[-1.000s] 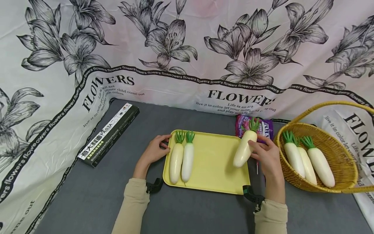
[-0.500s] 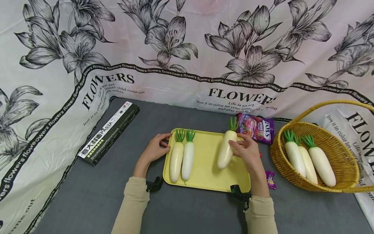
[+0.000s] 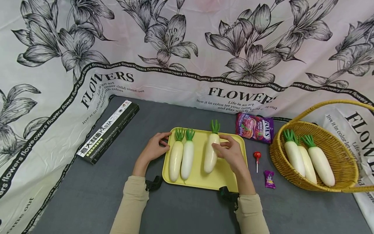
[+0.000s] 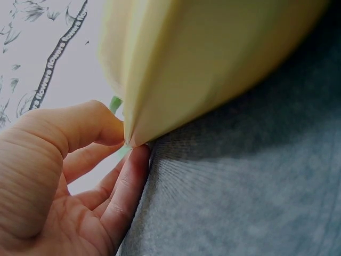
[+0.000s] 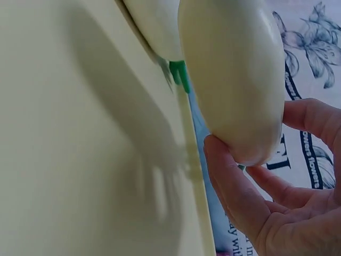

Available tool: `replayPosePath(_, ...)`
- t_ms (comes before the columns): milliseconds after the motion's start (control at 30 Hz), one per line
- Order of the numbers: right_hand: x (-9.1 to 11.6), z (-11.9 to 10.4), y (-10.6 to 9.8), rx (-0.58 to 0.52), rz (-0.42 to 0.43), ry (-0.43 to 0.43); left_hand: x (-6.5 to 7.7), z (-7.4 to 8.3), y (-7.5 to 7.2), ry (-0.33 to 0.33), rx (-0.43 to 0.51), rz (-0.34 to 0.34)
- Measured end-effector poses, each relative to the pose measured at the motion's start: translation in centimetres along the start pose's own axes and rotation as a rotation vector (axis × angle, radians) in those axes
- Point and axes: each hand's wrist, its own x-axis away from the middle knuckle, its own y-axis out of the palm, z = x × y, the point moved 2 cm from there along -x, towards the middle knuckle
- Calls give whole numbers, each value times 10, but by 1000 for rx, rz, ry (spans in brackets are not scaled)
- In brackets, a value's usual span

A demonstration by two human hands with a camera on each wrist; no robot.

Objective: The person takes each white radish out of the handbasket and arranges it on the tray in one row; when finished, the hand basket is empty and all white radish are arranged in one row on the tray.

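Observation:
My right hand pinches a white radish with a green leaf tuft, held over the yellow tray. In the right wrist view that radish casts a shadow on the tray, with thumb and fingers on either side of its body. Two more radishes, one cream and one whiter, lie side by side along the tray's left side, tufts pointing away. At the tray's far left corner my left hand pinches the rim; the left wrist view shows thumb and finger meeting at the tray's edge.
A wicker basket with a tall handle holds three radishes at right. Between basket and tray lie a purple candy bag, a red lollipop and a small purple packet. A pasta box lies at left. Flowered cloth rises behind.
My right hand has carried the radish leftward from the tray's right edge to over its middle, turning it more upright in the head view. The left hand has stayed at the tray corner.

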Motion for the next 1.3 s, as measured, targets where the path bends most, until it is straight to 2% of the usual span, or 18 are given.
replayPosePath(333,-1,5,16,19,-37,18,-1,0,0,-5,-7,-2)
replayPosePath(667,0,9,30,45,-54,-3,-2,0,0,-21,-13,3)
replayPosePath(1000,1,10,37,49,-64,2,-1,-1,0,12,-12,9)
replayPosePath(1300,0,11,40,34,-65,40,-1,-2,0,-17,-9,2)
